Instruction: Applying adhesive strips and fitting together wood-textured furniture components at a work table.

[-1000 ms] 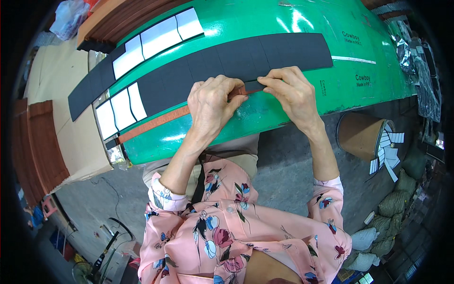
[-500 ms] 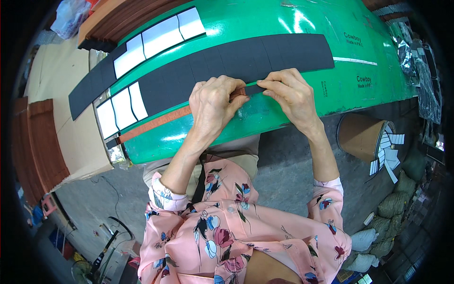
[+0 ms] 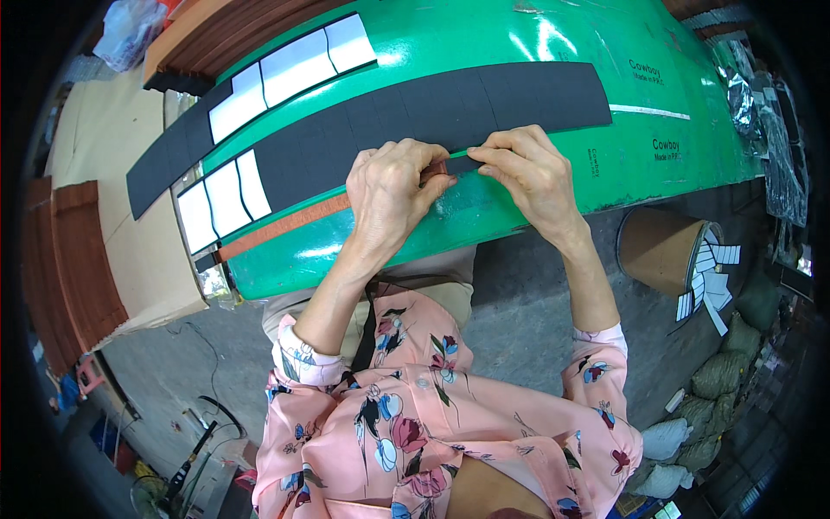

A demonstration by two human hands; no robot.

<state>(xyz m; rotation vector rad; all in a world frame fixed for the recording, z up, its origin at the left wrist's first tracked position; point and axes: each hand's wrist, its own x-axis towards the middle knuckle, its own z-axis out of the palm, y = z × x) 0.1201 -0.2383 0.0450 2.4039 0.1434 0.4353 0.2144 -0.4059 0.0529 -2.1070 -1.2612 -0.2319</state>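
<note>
Item: long black strip (image 3: 389,121), scored into squares, lying across the green counter (image 3: 553,43).
Left hand (image 3: 389,186): grip pinching a reddish-brown backing strip (image 3: 285,223) at the black strip's near edge.
Right hand (image 3: 527,169): grip pressed together on a small black piece (image 3: 462,163), just beside the left.
Nearby: white squares (image 3: 294,65) on the counter; cardboard drum (image 3: 661,251) on the floor.
Handling note: pinch close to the edge, hands near each other, pull low and even, lest the thin material tear.

Left hand (image 3: 391,186) and right hand (image 3: 529,169) meet fingertip to fingertip — both pinching, forearms extended forward.
</note>
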